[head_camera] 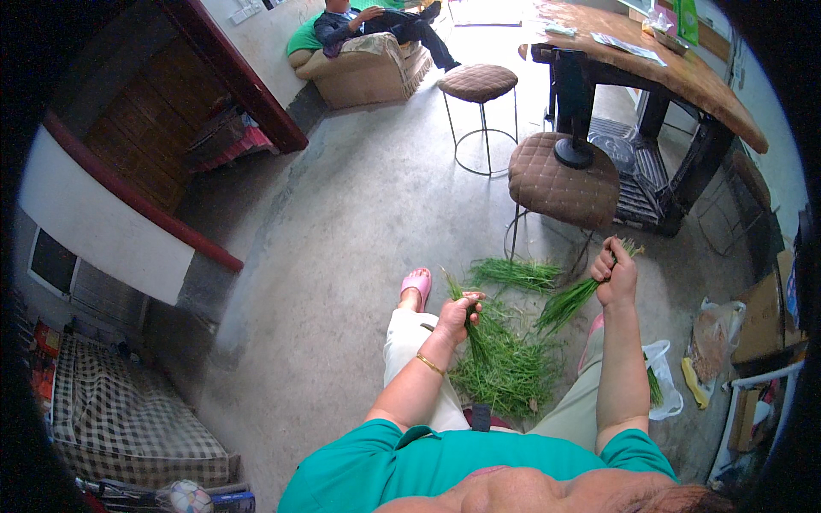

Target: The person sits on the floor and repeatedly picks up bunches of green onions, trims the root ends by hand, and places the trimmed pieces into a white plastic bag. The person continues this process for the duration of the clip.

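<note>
My left hand [460, 316] grips a small bunch of long green stalks [476, 343], pale at the upper end, in front of my left knee. Farther out on the other side, my right hand [616, 272] is closed around a thicker bunch of green stalks [567, 304]; its pale root ends poke out above the fist and its leaves hang down to the left. On the floor between my legs spreads a loose, tangled heap of green leaves [513, 372]. A tidier pile of green stalks [516, 274] lies beyond it, by the stool's legs.
A padded stool [558, 192] bearing a round-based black stand [573, 152] is ahead, another stool [478, 83] behind it. A wooden table [641, 45] stands far right. White plastic bags [667, 385] and a cardboard box [760, 320] lie right. A person [378, 25] sits on an armchair [365, 74].
</note>
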The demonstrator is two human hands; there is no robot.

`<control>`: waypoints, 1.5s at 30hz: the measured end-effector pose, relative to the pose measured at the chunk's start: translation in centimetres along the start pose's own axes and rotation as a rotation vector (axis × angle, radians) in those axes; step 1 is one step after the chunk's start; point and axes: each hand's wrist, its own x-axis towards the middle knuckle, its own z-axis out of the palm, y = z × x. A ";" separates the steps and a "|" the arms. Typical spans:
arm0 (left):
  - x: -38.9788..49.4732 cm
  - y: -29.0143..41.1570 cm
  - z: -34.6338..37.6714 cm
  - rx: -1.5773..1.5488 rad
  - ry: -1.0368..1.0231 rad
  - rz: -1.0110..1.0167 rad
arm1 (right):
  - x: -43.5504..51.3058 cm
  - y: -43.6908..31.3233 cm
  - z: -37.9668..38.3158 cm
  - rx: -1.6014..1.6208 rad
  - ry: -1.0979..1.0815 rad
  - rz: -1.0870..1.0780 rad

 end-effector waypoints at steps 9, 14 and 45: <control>0.4 -0.3 0.1 0.031 -0.028 -0.048 | 0.5 0.3 0.1 0.016 0.000 0.037; 0.5 -0.5 0.3 0.031 -0.027 -0.025 | 0.8 0.7 0.3 -0.002 0.013 0.040; 0.2 -2.6 1.7 0.048 -0.299 -0.011 | -5.4 14.7 4.8 -0.673 -0.416 0.587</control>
